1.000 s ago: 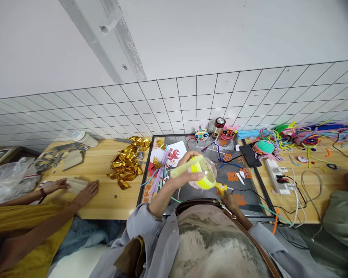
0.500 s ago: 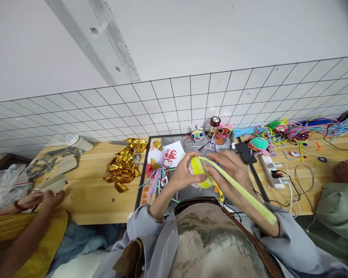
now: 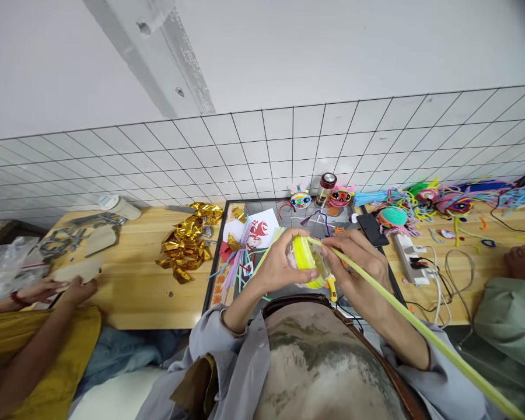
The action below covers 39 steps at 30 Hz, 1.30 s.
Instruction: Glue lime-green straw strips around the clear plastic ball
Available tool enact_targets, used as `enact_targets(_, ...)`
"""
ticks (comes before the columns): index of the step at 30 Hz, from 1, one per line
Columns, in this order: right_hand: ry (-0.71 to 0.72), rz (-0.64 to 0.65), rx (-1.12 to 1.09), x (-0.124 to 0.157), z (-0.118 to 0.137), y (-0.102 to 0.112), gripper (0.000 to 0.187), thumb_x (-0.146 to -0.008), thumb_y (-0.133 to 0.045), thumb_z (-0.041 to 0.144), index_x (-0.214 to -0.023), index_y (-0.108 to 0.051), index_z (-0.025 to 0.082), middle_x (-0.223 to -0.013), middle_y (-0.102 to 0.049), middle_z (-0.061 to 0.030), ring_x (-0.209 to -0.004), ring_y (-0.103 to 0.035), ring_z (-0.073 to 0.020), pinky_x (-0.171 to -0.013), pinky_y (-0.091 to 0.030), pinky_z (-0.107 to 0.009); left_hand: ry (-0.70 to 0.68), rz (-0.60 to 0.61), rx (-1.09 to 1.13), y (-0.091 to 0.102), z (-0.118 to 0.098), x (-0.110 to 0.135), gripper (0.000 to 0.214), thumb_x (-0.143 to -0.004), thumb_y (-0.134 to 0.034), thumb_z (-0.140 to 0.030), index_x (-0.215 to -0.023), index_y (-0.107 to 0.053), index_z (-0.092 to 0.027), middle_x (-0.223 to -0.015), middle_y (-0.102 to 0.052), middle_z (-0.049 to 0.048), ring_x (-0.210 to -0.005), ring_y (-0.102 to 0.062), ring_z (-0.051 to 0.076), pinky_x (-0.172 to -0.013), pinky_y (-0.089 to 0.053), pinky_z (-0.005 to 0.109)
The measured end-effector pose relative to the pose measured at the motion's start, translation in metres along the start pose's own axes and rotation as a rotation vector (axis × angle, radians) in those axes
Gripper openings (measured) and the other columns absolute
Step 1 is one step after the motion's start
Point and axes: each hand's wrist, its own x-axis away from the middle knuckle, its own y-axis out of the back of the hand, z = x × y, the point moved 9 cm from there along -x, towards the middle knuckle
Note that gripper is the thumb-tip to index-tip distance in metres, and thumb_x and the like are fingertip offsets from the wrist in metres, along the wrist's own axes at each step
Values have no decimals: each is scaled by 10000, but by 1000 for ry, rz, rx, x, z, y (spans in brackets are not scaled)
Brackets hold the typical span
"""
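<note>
Between my hands is a round, clear ball-like form (image 3: 303, 256) with bright yellow pipe cleaner wound around it. My left hand (image 3: 276, 263) grips its left side, thumb lying across the front. My right hand (image 3: 355, 263) pinches a pale yellow pipe cleaner (image 3: 402, 301) where it meets the ball; its long free end runs down over my right forearm and out at the lower right. A yellow-handled tool (image 3: 332, 288), perhaps a glue gun, lies just below the ball, partly hidden.
White paper with a red print (image 3: 262, 228) and loose pipe cleaners (image 3: 240, 256) lie left on the mat. Behind stand a bottle (image 3: 326, 189) and decorated balls (image 3: 300, 198). A phone (image 3: 373, 230) and power strip (image 3: 411, 259) sit right; gold foil (image 3: 188, 248) lies left. People work at both sides.
The pale yellow pipe cleaner's free end now reaches further to the lower right. My right hand has shifted slightly right, and more of the ball's clear side shows.
</note>
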Motion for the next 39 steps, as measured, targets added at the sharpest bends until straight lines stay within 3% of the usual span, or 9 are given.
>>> enact_targets(24,-30,32,-110,8,-7,-10,188,-996,-557,234,-992,-745,221,-879,-706,-53,-799,-670,-193,-713,-525,-352,28,17,46,-1,-7,0,723,-596,-881,-448,-1185,-541,-206,-1200,-610,85,-1096,-595,278,-1002,-448,383)
enact_targets(39,38,54,-67,7,1,-11,195,-1003,-546,203,-984,-739,227,-844,-668,-38,-773,-633,-183,-704,-490,-341,7,37,92,-2,-8,0,741,-598,-903,-465,-1193,-546,-203,-1186,-652,91,-1100,-622,286,-987,-477,388)
